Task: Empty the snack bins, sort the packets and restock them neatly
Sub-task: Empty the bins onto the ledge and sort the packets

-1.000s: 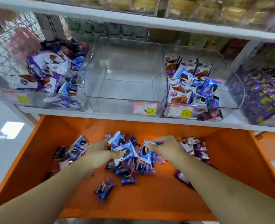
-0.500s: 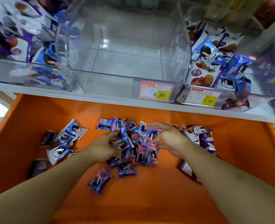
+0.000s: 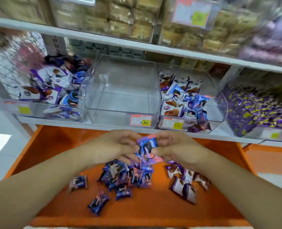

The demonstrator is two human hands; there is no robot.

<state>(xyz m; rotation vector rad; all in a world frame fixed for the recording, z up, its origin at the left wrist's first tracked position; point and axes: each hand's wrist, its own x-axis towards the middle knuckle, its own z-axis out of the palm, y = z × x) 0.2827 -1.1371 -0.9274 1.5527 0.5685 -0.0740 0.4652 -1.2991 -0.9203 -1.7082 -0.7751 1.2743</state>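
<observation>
Between my left hand [image 3: 115,149] and my right hand [image 3: 175,151] I hold a bunch of blue snack packets [image 3: 146,150], lifted above the orange shelf [image 3: 153,210]. Both hands curl round the bunch from either side. More blue packets [image 3: 125,177] lie in a heap on the shelf below, with a few strays at the front left. White-and-purple packets [image 3: 185,180] lie to the right of the heap. Straight ahead stands a clear bin [image 3: 122,90] with nothing inside.
A clear bin [image 3: 42,90] on the left holds mixed white and blue packets. The bin [image 3: 186,100] right of the bare one holds mixed packets too. Purple sweets [image 3: 259,109] fill the far right bin. A white shelf [image 3: 137,45] above carries beige packs.
Both hands have gathered blue packets from the heap and raised them off the orange shelf towards the bins. The view has tilted upward, showing the upper shelf.
</observation>
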